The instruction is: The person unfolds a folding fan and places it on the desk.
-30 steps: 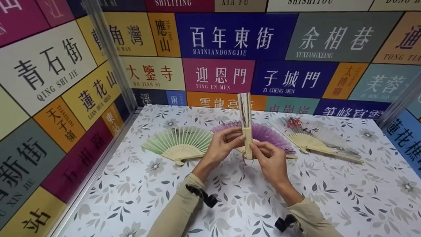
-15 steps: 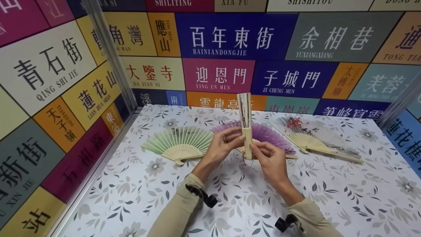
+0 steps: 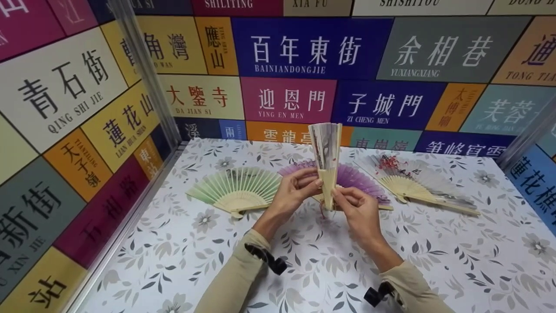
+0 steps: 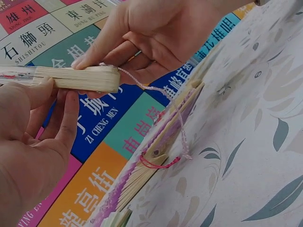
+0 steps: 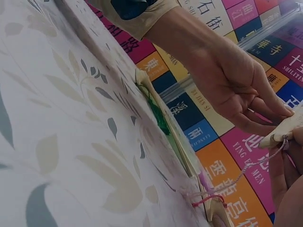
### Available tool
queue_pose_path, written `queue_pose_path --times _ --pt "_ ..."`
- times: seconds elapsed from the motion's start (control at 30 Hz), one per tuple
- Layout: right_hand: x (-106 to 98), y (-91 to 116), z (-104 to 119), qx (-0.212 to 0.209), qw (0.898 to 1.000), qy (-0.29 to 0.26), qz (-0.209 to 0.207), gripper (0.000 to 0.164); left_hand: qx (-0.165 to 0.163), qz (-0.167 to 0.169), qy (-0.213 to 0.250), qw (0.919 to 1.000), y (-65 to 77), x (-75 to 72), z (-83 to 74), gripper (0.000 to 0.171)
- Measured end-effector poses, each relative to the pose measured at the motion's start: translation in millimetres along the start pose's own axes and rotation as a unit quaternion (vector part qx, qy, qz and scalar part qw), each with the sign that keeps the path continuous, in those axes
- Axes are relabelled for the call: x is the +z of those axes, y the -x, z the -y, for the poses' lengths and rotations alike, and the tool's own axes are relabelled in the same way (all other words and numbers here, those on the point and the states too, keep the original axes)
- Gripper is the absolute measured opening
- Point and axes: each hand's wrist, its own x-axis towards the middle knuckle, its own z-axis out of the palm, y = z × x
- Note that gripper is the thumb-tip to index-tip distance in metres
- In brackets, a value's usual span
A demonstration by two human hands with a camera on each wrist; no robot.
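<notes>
Upright above the table, a slightly spread folding fan (image 3: pixel 325 152) has bamboo sticks and a pale leaf with dark and greyish marks. My left hand (image 3: pixel 293 193) pinches its left side, thumb in front. My right hand (image 3: pixel 359 211) pinches the lower right part near the pivot. In the left wrist view, a twisted pale cord (image 4: pixel 142 85) hangs from the pivot end of the sticks. The right wrist view shows only the fan's sticks (image 5: pixel 284 130) between the hands. Behind the hands lies a spread purple fan (image 3: pixel 362 182), partly hidden by them.
A spread green fan (image 3: pixel 234 187) lies left of the hands, with a green tassel (image 5: pixel 158 116) in the right wrist view. At right lies a spread greyish fan (image 3: pixel 417 182) with red flowers. The table (image 3: pixel 182 261) has a leaf-patterned cover. Sign-printed walls (image 3: pixel 312 48) stand behind and left.
The held fan was folded nearly flat; its upper part is now spread a little wider, with more of the leaf showing. Both hands have stayed almost in place.
</notes>
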Motion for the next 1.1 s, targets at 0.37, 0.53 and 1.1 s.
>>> queue_pose_path --times 0.37,0.53,1.1 --pt "-0.1 -0.6 0.0 0.014 1.0 -0.01 -0.01 0.034 0.003 -0.019 0.014 0.9997 -0.9 0.3 1.4 0.038" --pt "-0.2 -0.6 0.3 0.028 0.999 -0.015 -0.022 0.033 0.007 -0.023 0.013 0.9996 -0.9 -0.3 2.7 0.037" --pt "0.7 0.1 -1.0 0.025 0.999 -0.019 -0.025 0.034 0.01 -0.033 0.014 0.9993 -2.1 0.0 5.1 0.035"
